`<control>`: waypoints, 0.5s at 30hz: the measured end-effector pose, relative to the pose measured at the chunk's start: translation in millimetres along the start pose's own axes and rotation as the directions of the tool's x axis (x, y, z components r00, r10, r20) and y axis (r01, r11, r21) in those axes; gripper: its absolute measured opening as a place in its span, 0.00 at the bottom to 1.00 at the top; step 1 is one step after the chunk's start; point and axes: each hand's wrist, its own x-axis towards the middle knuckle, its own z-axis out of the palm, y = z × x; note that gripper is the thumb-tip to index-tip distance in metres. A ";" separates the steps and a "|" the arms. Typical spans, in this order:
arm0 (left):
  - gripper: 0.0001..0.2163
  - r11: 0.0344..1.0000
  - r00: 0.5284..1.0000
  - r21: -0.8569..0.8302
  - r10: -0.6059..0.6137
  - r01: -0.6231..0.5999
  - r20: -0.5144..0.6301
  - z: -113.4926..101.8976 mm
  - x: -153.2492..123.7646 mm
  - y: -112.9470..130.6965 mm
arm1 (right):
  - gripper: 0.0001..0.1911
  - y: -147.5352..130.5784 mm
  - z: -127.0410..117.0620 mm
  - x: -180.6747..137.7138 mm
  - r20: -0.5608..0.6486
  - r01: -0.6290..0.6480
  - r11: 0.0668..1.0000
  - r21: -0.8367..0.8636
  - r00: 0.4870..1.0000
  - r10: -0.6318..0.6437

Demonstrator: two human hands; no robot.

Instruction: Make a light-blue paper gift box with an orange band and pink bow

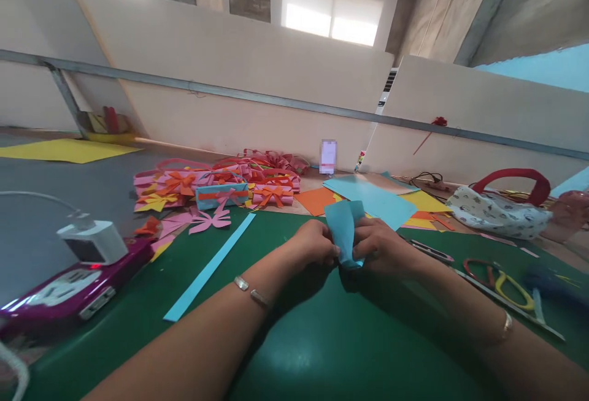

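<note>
Both forearms reach forward over the green mat and meet near its middle, wrists low and knuckles turned up. The left hand and the right hand are pinched on a folded piece of blue paper, one on each side, with fingers curled in at its lower end so that the paper stands up between them, its top edge free above the knuckles. Each wrist wears a thin bracelet. A long blue paper strip lies slantwise on the mat to the left of the hands, apart from them. Beyond the hands lie flat sheets of blue, orange and yellow paper, and further left a heap of pink and orange paper bows. To the right, scissors rest on the mat beside a ruler. At far left sits a purple power strip with a white charger plugged in.
</note>
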 end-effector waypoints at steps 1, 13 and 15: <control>0.02 1.000 1.000 0.006 0.001 -0.001 0.002 -0.2 -0.3 0.2 | 0.05 -0.7 0.1 0.1 0.015 -0.003 1.000 -0.019 1.000 0.003; 0.03 0.997 0.997 0.011 0.080 -0.080 -0.022 -1.7 4.0 -5.7 | 0.06 -12.4 -8.0 3.0 0.193 -0.111 0.994 -0.008 0.975 0.111; 0.04 0.997 0.997 0.017 0.070 -0.070 -0.027 -1.5 3.7 -5.4 | 0.07 -13.5 -10.7 3.7 0.227 -0.133 0.991 0.013 0.966 0.126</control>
